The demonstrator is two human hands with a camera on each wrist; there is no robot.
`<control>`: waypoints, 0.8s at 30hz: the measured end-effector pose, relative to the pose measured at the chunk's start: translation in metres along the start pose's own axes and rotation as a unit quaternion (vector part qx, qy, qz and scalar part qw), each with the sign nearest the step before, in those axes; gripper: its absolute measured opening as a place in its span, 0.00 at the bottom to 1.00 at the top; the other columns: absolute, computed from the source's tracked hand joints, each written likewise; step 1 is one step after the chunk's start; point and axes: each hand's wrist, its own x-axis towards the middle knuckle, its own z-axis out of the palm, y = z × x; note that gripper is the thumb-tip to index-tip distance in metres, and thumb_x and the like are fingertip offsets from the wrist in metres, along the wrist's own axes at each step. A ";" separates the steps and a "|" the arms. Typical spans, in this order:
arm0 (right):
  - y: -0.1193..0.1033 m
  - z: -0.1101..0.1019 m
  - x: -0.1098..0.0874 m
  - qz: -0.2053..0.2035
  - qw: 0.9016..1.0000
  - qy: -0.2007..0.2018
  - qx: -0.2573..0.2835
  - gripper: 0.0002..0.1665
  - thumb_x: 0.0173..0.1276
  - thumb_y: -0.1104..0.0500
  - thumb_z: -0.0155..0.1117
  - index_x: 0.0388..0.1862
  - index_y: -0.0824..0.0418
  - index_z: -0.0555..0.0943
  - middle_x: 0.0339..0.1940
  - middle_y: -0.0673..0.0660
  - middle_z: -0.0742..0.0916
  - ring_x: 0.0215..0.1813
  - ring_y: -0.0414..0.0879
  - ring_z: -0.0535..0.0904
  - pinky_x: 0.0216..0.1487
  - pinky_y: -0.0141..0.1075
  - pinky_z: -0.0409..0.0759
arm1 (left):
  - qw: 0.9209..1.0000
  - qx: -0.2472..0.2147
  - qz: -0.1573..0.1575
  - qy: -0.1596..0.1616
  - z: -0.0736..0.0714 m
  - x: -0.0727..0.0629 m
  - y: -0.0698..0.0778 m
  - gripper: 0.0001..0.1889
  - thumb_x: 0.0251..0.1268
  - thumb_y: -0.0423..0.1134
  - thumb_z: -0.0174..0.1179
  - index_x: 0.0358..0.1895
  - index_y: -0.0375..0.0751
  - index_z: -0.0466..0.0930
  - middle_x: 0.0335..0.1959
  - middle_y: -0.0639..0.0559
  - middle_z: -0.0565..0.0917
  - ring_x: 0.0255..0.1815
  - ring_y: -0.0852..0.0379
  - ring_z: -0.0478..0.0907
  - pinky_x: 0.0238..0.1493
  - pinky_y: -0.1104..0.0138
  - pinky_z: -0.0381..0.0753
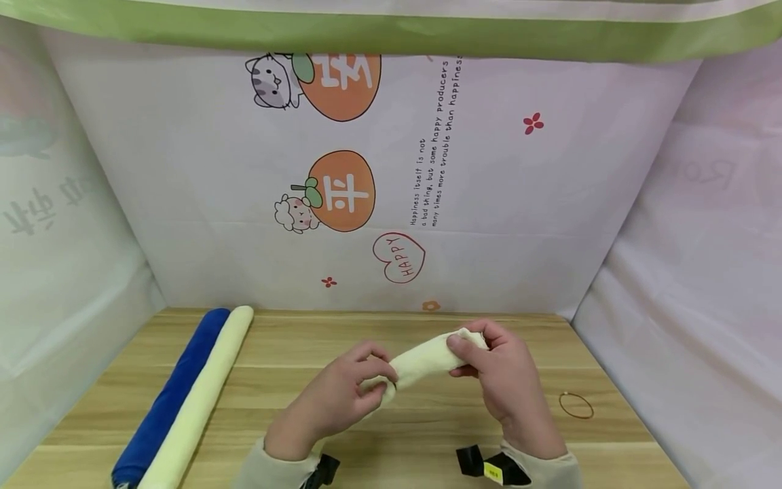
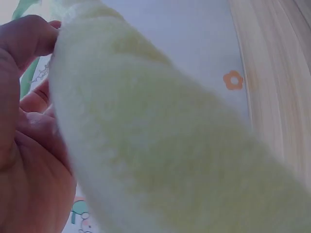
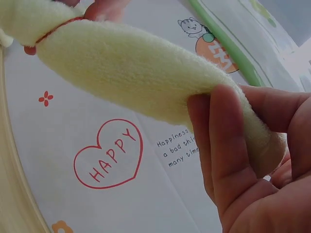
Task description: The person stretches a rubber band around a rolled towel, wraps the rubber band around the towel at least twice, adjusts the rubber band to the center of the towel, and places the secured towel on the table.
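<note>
Both hands hold a pale yellow rolled towel [image 1: 427,358] above the table. A thin reddish rubber band [image 3: 60,29] circles it, cinching it in the right wrist view. My left hand [image 1: 342,390] pinches the towel right by that band, fingers bent. Toward the left wrist camera runs a further length of fuzzy towel [image 2: 160,141], filling much of that view. My right hand [image 1: 504,373] grips the far end, thumb on top and fingers beneath. In the right wrist view those fingers [image 3: 226,131] press into the soft fabric.
A blue rolled towel [image 1: 174,394] and another pale yellow roll [image 1: 204,394] lie side by side at the table's left. A loose rubber band [image 1: 576,405] lies on the wooden table [image 1: 427,441] to the right. Printed white sheets [image 1: 489,204] wall the back and sides.
</note>
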 end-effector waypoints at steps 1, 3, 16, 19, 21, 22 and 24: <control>0.000 0.000 0.000 0.000 1.000 -0.004 0.009 0.10 0.62 0.70 0.72 0.37 0.74 0.79 0.39 0.64 0.80 0.34 0.51 0.80 0.32 0.43 0.84 | 1.000 0.012 0.012 0.002 0.001 0.000 0.000 0.13 0.60 0.22 0.64 0.39 0.47 0.84 0.45 0.58 0.74 0.41 0.59 0.76 0.26 0.78 0.76; 0.001 0.000 0.000 -0.001 1.000 -0.012 0.021 0.08 0.62 0.70 0.71 0.35 0.73 0.79 0.39 0.64 0.80 0.34 0.50 0.80 0.32 0.42 0.84 | 0.998 0.042 0.039 0.010 0.002 0.001 -0.001 0.13 0.59 0.23 0.65 0.39 0.48 0.83 0.44 0.59 0.75 0.38 0.61 0.76 0.29 0.79 0.74; -0.005 0.006 -0.007 0.007 0.997 -0.056 0.053 0.07 0.61 0.73 0.70 0.32 0.74 0.78 0.36 0.64 0.78 0.35 0.51 0.79 0.31 0.42 0.84 | 0.986 0.165 0.030 -0.004 0.006 0.003 0.005 0.12 0.50 0.25 0.66 0.29 0.48 0.78 0.35 0.61 0.73 0.28 0.65 0.69 0.30 0.79 0.69; -0.004 0.006 -0.006 0.008 0.998 -0.049 0.049 0.06 0.61 0.74 0.69 0.32 0.73 0.78 0.36 0.64 0.78 0.35 0.50 0.79 0.31 0.41 0.84 | 0.986 0.165 0.025 -0.013 0.006 0.002 0.005 0.12 0.50 0.25 0.66 0.27 0.48 0.76 0.34 0.61 0.72 0.28 0.66 0.68 0.30 0.79 0.69; -0.003 0.005 -0.005 0.013 0.998 -0.034 0.047 0.06 0.62 0.73 0.69 0.32 0.73 0.79 0.37 0.64 0.79 0.34 0.50 0.79 0.32 0.41 0.84 | 0.988 0.149 0.035 -0.011 0.005 0.002 0.004 0.13 0.50 0.24 0.66 0.27 0.48 0.76 0.35 0.60 0.72 0.28 0.66 0.68 0.30 0.79 0.69; -0.003 0.004 -0.004 0.015 0.999 -0.025 0.046 0.06 0.62 0.73 0.69 0.33 0.73 0.79 0.37 0.63 0.79 0.34 0.50 0.79 0.32 0.41 0.84 | 0.990 0.137 0.041 -0.009 0.005 0.002 0.004 0.13 0.50 0.24 0.66 0.27 0.47 0.75 0.35 0.60 0.73 0.28 0.66 0.69 0.30 0.80 0.69; -0.002 0.001 -0.002 0.020 0.999 -0.004 0.045 0.06 0.63 0.72 0.69 0.34 0.73 0.78 0.39 0.63 0.79 0.34 0.50 0.79 0.33 0.40 0.84 | 0.992 0.114 0.053 -0.006 0.004 0.002 0.003 0.13 0.51 0.24 0.66 0.27 0.47 0.75 0.38 0.59 0.75 0.30 0.66 0.71 0.31 0.80 0.70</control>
